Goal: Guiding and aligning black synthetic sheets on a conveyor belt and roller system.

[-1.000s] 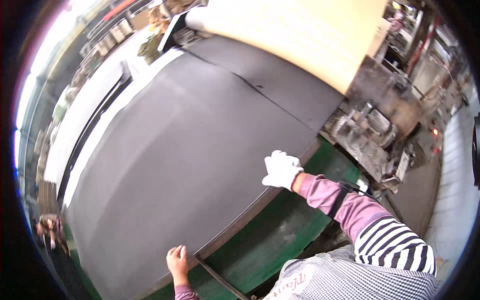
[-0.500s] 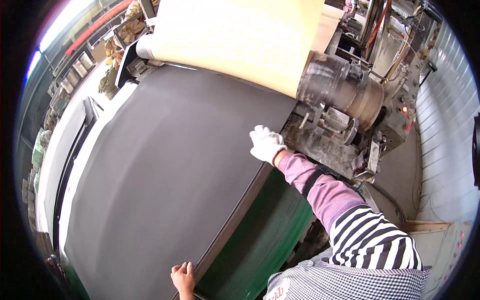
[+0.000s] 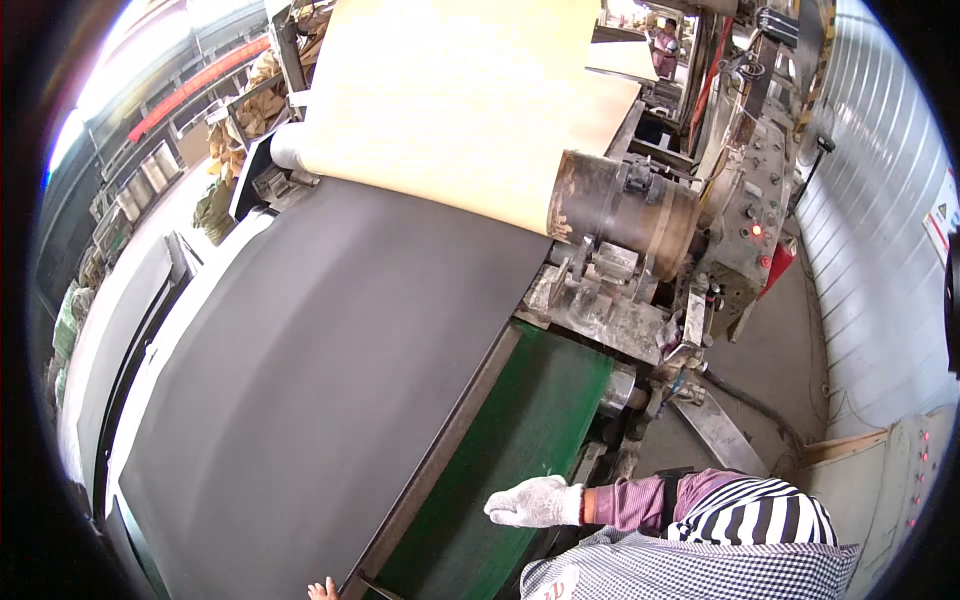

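On my right rises a white corrugated metal wall (image 3: pixel 870 270), its ridges curving toward the rim of my view and catching a pale sheen. A white rectangular sign (image 3: pixel 941 215) hangs on it, partly cut off. Below the wall, I see a bare grey floor (image 3: pixel 775 350) with a dark flexible cable (image 3: pixel 752 396) lying across it. Near my lower right stands a pale grey cabinet (image 3: pixel 870 490) with small red lights. Far off to my upper left, glaring white daylight (image 3: pixel 140 40) washes out the background. Beneath it run a long red horizontal strip (image 3: pixel 200 90) and upright beige cylinders (image 3: pixel 150 178).
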`<state>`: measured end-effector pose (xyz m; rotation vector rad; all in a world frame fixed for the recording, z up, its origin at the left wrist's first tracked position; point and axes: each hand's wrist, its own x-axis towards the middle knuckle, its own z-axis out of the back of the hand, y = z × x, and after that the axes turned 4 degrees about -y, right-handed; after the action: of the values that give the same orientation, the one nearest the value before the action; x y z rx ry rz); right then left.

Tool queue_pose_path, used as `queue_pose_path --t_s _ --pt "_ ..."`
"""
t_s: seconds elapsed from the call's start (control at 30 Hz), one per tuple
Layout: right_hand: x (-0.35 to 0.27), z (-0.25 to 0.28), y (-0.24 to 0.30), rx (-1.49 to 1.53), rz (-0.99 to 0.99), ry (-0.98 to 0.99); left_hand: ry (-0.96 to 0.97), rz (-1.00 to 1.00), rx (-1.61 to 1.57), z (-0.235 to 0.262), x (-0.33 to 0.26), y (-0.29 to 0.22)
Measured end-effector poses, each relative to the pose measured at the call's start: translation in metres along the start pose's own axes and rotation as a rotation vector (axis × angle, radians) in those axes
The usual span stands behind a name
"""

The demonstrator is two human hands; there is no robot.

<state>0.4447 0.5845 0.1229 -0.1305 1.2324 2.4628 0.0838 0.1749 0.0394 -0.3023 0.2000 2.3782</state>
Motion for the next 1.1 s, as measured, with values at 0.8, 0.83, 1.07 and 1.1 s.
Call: queue_pose_path --t_s 0.8,0.83,1.07,1.1 --pt "-0.050 -0.045 0.049 -0.008 -0.310 0.003 -0.357 0.453 -0.162 -0.005 0.003 -0.074" --pt "-0.045 -0.042 0.058 -0.012 -0.295 0.018 -0.234 0.448 -0.244 0.009 0.007 -0.088" --pt "-0.012 -0.044 0.021 0.138 -0.224 0.056 -0.387 0.310 -0.244 0.025 0.033 -0.175" --pt "-0.006 -0.041 0.010 0.159 -0.233 0.042 -0.264 0.213 -0.404 0.036 0.043 -0.176"
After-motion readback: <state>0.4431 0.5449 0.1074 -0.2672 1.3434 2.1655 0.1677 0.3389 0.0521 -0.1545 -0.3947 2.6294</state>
